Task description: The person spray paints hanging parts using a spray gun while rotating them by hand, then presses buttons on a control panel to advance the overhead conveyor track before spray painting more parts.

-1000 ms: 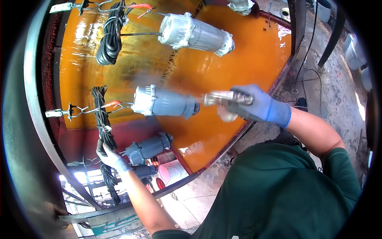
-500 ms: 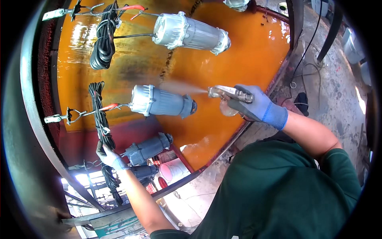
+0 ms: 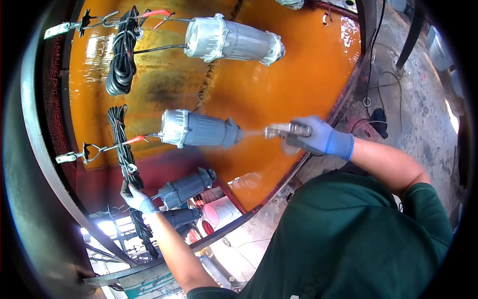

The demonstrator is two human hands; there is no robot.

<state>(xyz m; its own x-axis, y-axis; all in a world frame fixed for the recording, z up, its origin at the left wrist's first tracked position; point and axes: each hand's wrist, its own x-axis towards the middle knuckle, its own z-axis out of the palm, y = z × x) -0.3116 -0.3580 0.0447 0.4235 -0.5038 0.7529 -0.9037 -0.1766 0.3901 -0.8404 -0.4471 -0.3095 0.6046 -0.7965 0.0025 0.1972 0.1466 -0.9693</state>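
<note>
My right hand [image 3: 318, 135], in a blue-grey glove, is closed around a metal spray gun [image 3: 288, 130]. A pale mist leaves its nozzle leftward and meets the right end of a grey, pump-like ribbed cylinder [image 3: 201, 130]. That cylinder hangs on its side, its left end shiny silver and its body duller grey. My left hand [image 3: 134, 196], gloved too, grips a bundle of black cable [image 3: 121, 142] at its lower part. A red-tipped hook [image 3: 134, 140] beside the bundle links to the cylinder. Below, a darker grey cylinder [image 3: 186, 188] hangs close to my left hand.
A silver cylinder [image 3: 234, 40] with a black cable coil [image 3: 121, 60] hangs farther away. Wet orange paint coats the booth panel [image 3: 284, 89] behind. A metal rail [image 3: 37, 134] curves along the left. Pink-and-white buckets [image 3: 221, 212] stand below, and a hose [image 3: 371, 65] trails at right.
The spray gun has tilted and shifted slightly down. Its mist, which passed above the middle cylinder, now strikes that cylinder's right end. My left hand keeps its grip on the cable.
</note>
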